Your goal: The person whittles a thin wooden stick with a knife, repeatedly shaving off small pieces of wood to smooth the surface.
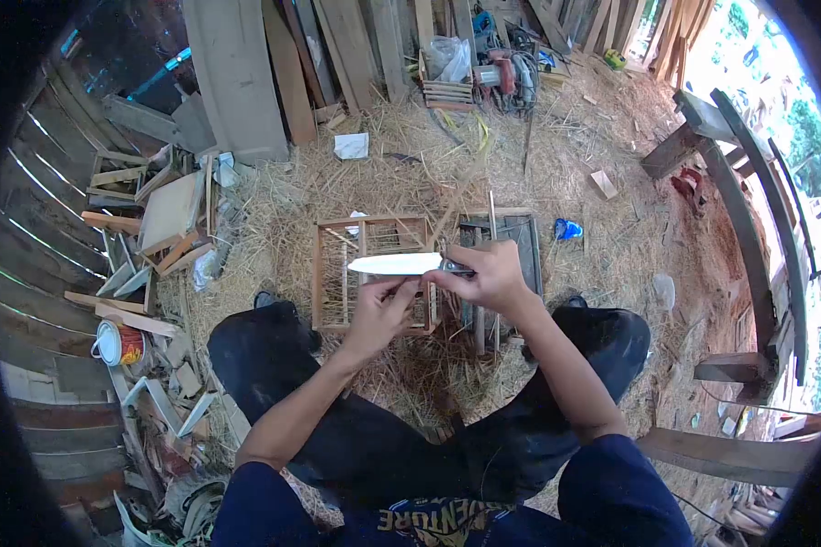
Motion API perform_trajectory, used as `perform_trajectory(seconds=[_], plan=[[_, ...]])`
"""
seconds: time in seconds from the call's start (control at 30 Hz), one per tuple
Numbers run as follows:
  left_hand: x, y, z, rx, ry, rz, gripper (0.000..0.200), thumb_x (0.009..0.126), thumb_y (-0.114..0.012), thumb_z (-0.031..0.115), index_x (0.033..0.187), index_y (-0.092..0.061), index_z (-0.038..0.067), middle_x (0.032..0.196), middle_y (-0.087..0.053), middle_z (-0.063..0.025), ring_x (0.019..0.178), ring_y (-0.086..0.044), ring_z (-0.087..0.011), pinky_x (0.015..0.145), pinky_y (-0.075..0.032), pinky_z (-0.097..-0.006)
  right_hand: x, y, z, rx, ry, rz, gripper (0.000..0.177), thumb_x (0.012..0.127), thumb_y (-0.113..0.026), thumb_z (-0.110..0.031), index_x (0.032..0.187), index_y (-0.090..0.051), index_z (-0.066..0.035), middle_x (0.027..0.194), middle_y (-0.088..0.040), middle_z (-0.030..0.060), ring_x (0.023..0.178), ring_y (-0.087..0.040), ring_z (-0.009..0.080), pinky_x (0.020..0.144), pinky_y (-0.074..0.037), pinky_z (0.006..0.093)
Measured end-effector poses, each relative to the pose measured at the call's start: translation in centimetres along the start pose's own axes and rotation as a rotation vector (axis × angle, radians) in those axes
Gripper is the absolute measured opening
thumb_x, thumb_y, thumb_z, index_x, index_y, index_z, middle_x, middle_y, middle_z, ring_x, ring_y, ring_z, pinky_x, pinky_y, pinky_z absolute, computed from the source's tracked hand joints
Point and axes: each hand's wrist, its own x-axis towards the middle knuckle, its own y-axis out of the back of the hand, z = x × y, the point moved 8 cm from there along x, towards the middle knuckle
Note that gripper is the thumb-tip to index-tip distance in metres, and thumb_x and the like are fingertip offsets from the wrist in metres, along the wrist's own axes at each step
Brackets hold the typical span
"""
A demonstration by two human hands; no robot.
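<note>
A knife with a bright, pale blade (395, 264) is held level over a wooden slatted frame. My right hand (486, 274) is closed around its dark handle, with the blade pointing left. Just under the blade, my left hand (380, 314) has its fingers pinched together; whatever they hold is too small to name. The slatted frame (317, 273) lies on the straw between my legs. Beside it, partly under my right hand, is a dark grey tray-like frame (532, 273) with rods across it.
Straw (265, 210) covers the floor. Power tools (506, 77) stand at the back beside leaning boards (233, 73). A white bucket (109, 343) and wood pieces are at the left. A curved wooden structure (743, 219) stands at the right. A blue wrapper (568, 229) lies ahead.
</note>
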Motion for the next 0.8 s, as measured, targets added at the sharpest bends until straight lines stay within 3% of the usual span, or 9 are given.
perform_trajectory(seconds=[0.13,0.3,0.4,0.47,0.53,0.63,0.8], plan=[[0.5,-0.6,-0.1,0.052,-0.047,-0.033,0.032,0.101,-0.055,0.023,0.124,-0.062,0.003,0.07,-0.046,0.0063,0.056,-0.037,-0.001,0.047,-0.03,-0.0196,-0.1,0.3,0.5,-0.057,0.07,-0.009,0.039,0.074,-0.077,-0.048,0.071,-0.067,-0.011,0.048,-0.053,0.0076,0.044,-0.058,0.0255,0.043,-0.042,0.0367],[0.0,-1.4,0.2,-0.278,0.116,-0.076,0.044,0.101,-0.055,0.025,0.141,-0.049,0.01,0.068,-0.04,0.008,0.051,-0.032,0.0002,0.042,-0.024,-0.0178,-1.0,2.8,4.4,-0.194,-0.012,0.038,0.038,0.077,-0.076,-0.049,0.073,-0.069,-0.011,0.05,-0.056,0.0076,0.045,-0.058,0.0237,0.044,-0.043,0.035],[0.1,-1.1,-0.7,-0.309,0.142,-0.078,0.047,0.1,-0.056,0.025,0.144,-0.045,0.012,0.068,-0.04,0.0081,0.05,-0.031,0.0003,0.042,-0.023,-0.0176,-1.8,4.4,7.9,-0.333,-0.222,0.039,0.048,0.08,-0.068,-0.06,0.074,-0.07,-0.013,0.05,-0.058,0.0101,0.047,-0.061,0.0271,0.045,-0.045,0.0373],[-0.4,-1.0,-0.9,-0.237,0.13,-0.102,0.047,0.1,-0.056,0.025,0.145,-0.045,0.012,0.068,-0.04,0.0081,0.05,-0.031,0.0002,0.042,-0.024,-0.0176,-2.8,6.4,10.5,-0.384,-0.359,0.103,0.05,0.083,-0.064,-0.06,0.076,-0.071,-0.01,0.051,-0.058,0.0121,0.048,-0.061,0.0305,0.046,-0.045,0.0394],[-1.5,-0.9,-0.2,-0.084,0.082,-0.145,0.046,0.1,-0.056,0.025,0.144,-0.046,0.012,0.067,-0.039,0.0082,0.05,-0.031,0.0002,0.041,-0.024,-0.0177,-6.1,10.8,17.0,-0.54,-0.708,0.313,0.044,0.085,-0.069,-0.049,0.081,-0.069,-0.005,0.053,-0.055,0.0139,0.05,-0.059,0.0301,0.05,-0.044,0.04],[-1.5,1.4,-2.4,-0.09,0.127,-0.014,0.045,0.101,-0.055,0.023,0.143,-0.047,0.011,0.066,-0.039,0.0081,0.05,-0.031,0.0001,0.041,-0.024,-0.0182,-6.5,15.0,16.2,-0.639,-0.71,0.312,0.041,0.087,-0.068,-0.046,0.081,-0.069,-0.006,0.054,-0.055,0.0148,0.049,-0.058,0.0296,0.05,-0.043,0.0393],[-1.9,3.5,-3.2,-0.213,0.151,0.044,0.044,0.1,-0.056,0.021,0.142,-0.048,0.009,0.066,-0.039,0.0069,0.05,-0.032,-0.0006,0.041,-0.025,-0.0186,-6.9,9.9,10.6,-0.421,-0.553,0.12,0.038,0.087,-0.07,-0.042,0.078,-0.067,-0.005,0.05,-0.053,0.0117,0.044,-0.055,0.0264,0.046,-0.042,0.0373]])
